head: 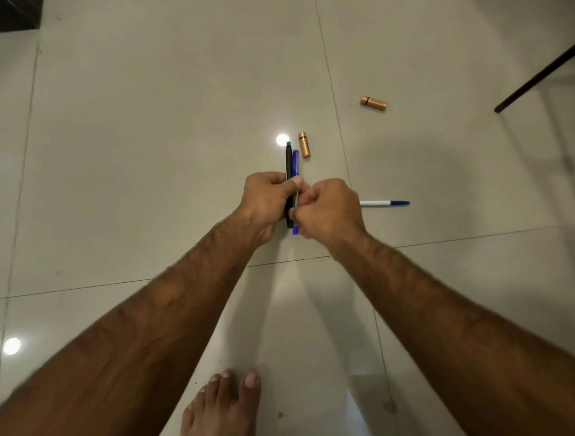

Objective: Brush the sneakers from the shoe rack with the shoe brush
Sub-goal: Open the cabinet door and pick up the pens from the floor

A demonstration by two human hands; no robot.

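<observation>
No sneakers, shoe rack or shoe brush are in view. My left hand [267, 199] grips a black marker with a green tip [289, 161] and a blue pen [295, 163], both held upright side by side above the tiled floor. My right hand [328, 207] is curled against them from the right, its fingertips pinching the blue pen near its lower part. The pens' middle sections are hidden by my fingers.
On the pale tiled floor [145, 158] lie a white and blue pen [384, 203], a gold cylinder [304, 144] and a second gold cylinder [373, 103]. A dark furniture leg [537, 78] slants at the right. My bare foot [222, 415] is at the bottom.
</observation>
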